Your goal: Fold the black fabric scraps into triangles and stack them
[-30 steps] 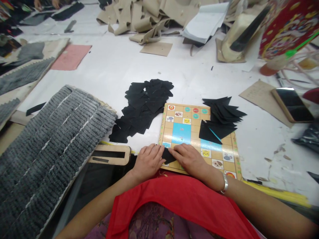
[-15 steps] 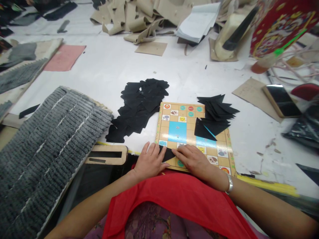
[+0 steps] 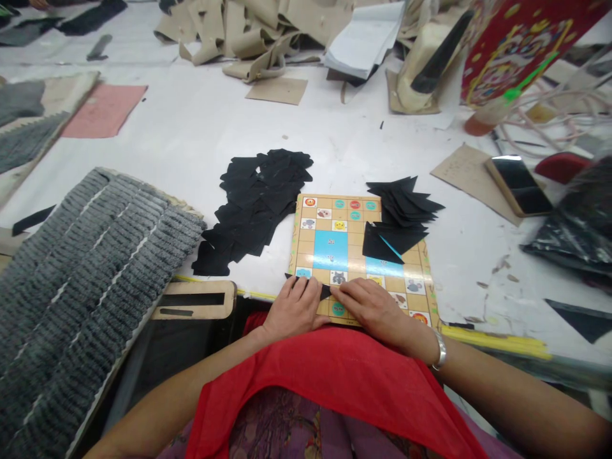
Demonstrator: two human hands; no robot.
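Observation:
On the near part of a printed game board, a small black piece lies mostly covered by my hands. My left hand presses on it with the fingers together. From the other side, my right hand pinches the piece's edge at the board, fingertips close to the left ones. A heap of overlapping black pieces spreads left of the board. Pointed black pieces are stacked at the board's upper right, and a folded one rests on its right side.
Ribbed grey fabric lies at the left, beside a slotted wooden template. A phone sits on cardboard at the right, near a black plastic bag. Beige pieces, a paper pad and a glue container stand farther back.
My left hand has shifted over the black piece, covering more of it, and a dark tip now shows past its fingers. The whole view has moved slightly, shifting the table leftward.

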